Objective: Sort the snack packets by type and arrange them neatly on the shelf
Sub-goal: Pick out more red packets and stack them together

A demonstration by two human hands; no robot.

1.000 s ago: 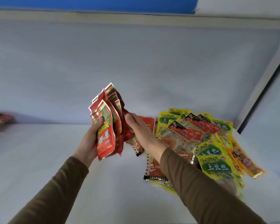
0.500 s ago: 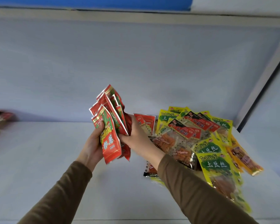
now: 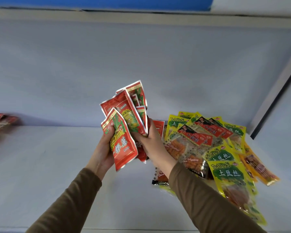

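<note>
In the head view, the only one given, both hands met at the centre of the frame around a fan of red packets (image 3: 124, 125). The left hand (image 3: 102, 152) had its fingers curled about the lower part of the bunch, the thumb pressed across the front packet. The right hand (image 3: 149, 142) gripped the same bunch from the right side, fingers wrapped behind the packets. The fan was held up off the white shelf (image 3: 49, 165), not yet set down.

At the right of the frame lay a mixed heap, unsorted as far as could be judged: yellow-green packets (image 3: 225, 172) overlapped black-and-red-labelled clear packets (image 3: 198, 137), with orange packets (image 3: 257, 165) at the far right edge of the pile. One more red packet (image 3: 159, 128) showed behind the right hand, at the pile's left edge. At the far left edge of the frame a blurred group of reddish packets (image 3: 2, 121) rested on the shelf; whether they were the same kind could not be told.

By this showing, the task was at an early stage: one type was gathered in hand but not placed, and the heap of other kinds remained to be separated and lined up.
</note>
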